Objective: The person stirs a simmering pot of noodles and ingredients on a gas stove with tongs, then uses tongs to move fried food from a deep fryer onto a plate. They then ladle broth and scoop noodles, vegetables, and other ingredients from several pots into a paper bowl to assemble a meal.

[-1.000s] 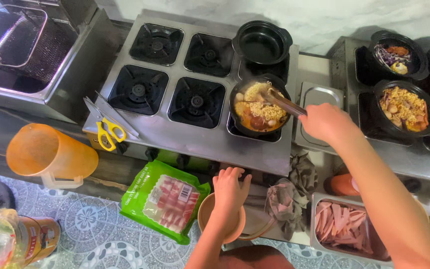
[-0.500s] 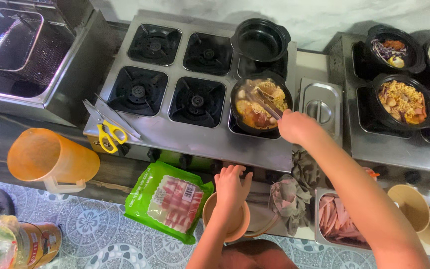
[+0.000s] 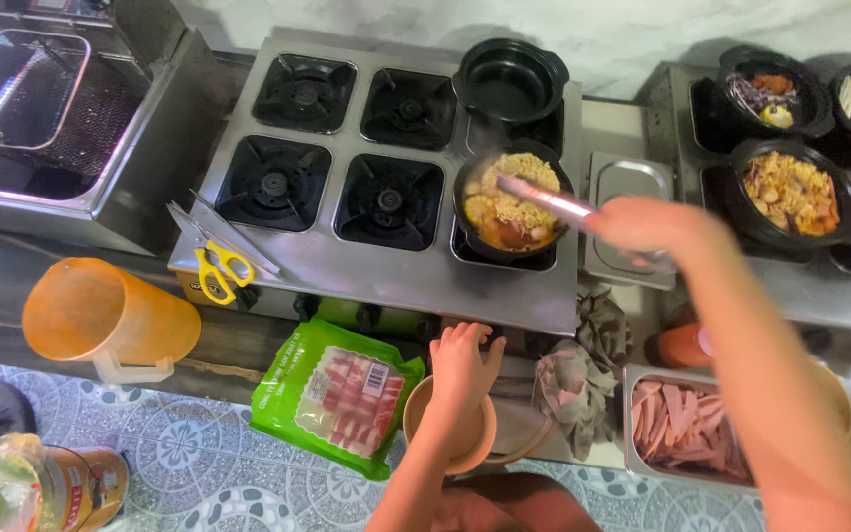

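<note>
Head view: tongs over the noodle pot, other hand on a bowl

Head camera looks down on a steel gas stove (image 3: 347, 266) with six burners. Right hand (image 3: 647, 225), fingers closed around metal tongs (image 3: 549, 203), holds them out over a black pot of noodles (image 3: 512, 202) on the front right burner; the tong tips hang just above the food. Left hand (image 3: 463, 369) rests palm down, fingers loosely spread, on the rim of an orange-brown bowl (image 3: 450, 429) at the counter edge below the stove.

- Empty black pot (image 3: 510, 81) on the burner behind the noodle pot.
- Green pack of sliced meat (image 3: 339, 394) just left of the bowl.
- Yellow-handled scissors (image 3: 219, 264) on the stove's front left corner.
- Orange jug (image 3: 105, 317) further left.
- Steel tray of sliced ham (image 3: 687, 433) to the right, grey cloth (image 3: 573, 389) between it and the bowl.
</note>
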### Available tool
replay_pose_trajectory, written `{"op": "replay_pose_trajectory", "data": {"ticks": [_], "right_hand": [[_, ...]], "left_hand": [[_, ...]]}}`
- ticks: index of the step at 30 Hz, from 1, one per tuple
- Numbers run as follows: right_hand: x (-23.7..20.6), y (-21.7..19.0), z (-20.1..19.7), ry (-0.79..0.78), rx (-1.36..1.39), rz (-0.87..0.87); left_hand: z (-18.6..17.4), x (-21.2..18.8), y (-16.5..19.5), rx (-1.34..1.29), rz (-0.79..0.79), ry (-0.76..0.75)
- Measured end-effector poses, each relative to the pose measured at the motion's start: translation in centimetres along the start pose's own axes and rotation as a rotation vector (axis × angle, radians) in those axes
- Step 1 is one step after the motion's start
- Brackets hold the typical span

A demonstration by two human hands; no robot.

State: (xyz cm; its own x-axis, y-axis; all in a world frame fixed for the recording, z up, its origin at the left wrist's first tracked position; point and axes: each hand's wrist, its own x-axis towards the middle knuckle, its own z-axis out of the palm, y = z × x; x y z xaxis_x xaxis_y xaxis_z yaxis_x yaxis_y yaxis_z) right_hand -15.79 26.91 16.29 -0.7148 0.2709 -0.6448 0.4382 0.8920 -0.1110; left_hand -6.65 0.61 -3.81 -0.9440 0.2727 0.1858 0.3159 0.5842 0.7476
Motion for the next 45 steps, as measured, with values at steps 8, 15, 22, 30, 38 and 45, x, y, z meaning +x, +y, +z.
{"op": "replay_pose_trajectory", "data": {"ticks": [8, 15, 22, 30, 38, 45], "right_hand": [[1.3, 2.9, 1.3, 0.094, -0.118, 0.103], [4.4, 2.4, 3.8, 0.153, -0.205, 0.075], [-1.4, 1.9, 1.0, 0.237, -0.33, 0.059], [-0.4, 1.1, 5.6, 0.244, -0.303, -0.012], [5.6, 1.2, 8.6, 0.233, -0.228, -0.063], [2.4, 2.0, 6.8, 0.193, -0.275, -0.148]], "left_hand": [[0.3, 0.1, 0.8, -0.004, 0.001, -0.028], [0.7, 0.2, 1.3, -0.011, -0.008, -0.019], [-0.3, 0.6, 1.6, 0.063, 0.033, 0.054], [-1.6, 1.6, 1.5, 0.198, 0.025, 0.222], [-1.6, 1.3, 1.0, 0.216, 0.019, 0.236], [-1.0, 1.1, 1.0, 0.187, 0.02, 0.209]]}}
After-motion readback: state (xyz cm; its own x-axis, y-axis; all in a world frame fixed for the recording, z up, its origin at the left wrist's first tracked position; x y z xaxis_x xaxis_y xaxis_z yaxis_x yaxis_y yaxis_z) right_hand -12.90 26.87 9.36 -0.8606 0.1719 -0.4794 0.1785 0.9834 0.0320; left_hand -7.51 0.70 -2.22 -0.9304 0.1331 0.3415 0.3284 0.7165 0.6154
